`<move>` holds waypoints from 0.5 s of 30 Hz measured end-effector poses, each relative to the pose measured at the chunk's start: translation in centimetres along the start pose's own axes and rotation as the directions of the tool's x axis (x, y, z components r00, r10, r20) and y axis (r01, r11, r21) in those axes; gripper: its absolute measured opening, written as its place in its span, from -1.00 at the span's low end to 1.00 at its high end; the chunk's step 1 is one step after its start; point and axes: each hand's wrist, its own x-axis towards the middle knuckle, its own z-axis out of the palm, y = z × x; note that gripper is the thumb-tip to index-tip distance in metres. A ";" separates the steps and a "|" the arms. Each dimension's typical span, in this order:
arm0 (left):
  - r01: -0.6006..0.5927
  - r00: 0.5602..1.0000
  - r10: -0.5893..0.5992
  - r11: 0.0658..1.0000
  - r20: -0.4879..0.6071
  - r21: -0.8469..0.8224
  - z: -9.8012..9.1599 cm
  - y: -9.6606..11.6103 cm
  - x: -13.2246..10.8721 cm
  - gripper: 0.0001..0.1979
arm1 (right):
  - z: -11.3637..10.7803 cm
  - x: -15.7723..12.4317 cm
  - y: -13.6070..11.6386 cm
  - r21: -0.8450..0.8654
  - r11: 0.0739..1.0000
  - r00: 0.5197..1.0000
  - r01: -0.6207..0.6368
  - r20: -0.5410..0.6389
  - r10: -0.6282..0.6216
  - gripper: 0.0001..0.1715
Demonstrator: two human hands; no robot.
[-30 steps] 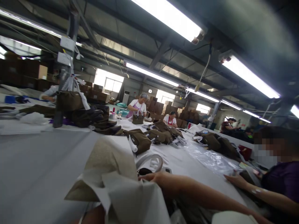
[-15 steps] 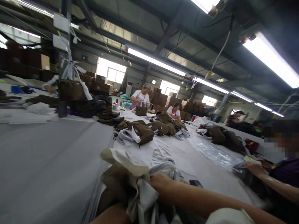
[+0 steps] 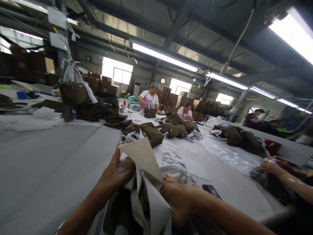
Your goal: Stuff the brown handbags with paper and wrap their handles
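An olive-brown fabric bag (image 3: 117,209) is close in front of me, its pale lining (image 3: 156,199) folded outward. From its top sticks a flat beige panel (image 3: 143,153) with a pointed corner. My left hand (image 3: 119,173) grips the bag's upper left edge, thumb over the cloth, fingers behind the panel. On the other side my right hand (image 3: 174,195) is closed on the lining at the bag's right edge; part of its fingers is hidden. White wrapped handles (image 3: 173,170) lie just beyond my right hand.
Several olive-brown bags (image 3: 150,132) are piled farther along the table (image 3: 61,163). A dark phone (image 3: 211,192) and clear plastic sheeting (image 3: 225,155) are to the right. A co-worker's hands (image 3: 274,168) handle a dark bag there. A post (image 3: 68,112) stands at the left.
My left hand has come up from low at the bag to its upper left edge. The beige panel now stands up at the top, where folded lining showed before.
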 end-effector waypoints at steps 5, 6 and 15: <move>-0.010 0.997 0.011 1.000 -0.072 0.018 0.0 1.3 0.4 -0.24 | 0.4 -1.3 -2.3 0.231 0.972 0.831 -0.048 -0.530 0.167 -0.77; -0.022 0.995 0.020 1.000 -0.095 -0.018 0.2 1.5 -0.1 -0.26 | 0.9 -1.4 -2.5 0.194 0.979 0.771 -0.063 -0.613 0.171 -0.65; 0.128 0.920 0.018 0.930 0.391 -0.344 1.4 3.6 -6.4 -0.35 | 4.1 -1.2 -1.7 -0.029 0.987 0.799 -0.156 -0.592 0.109 -0.12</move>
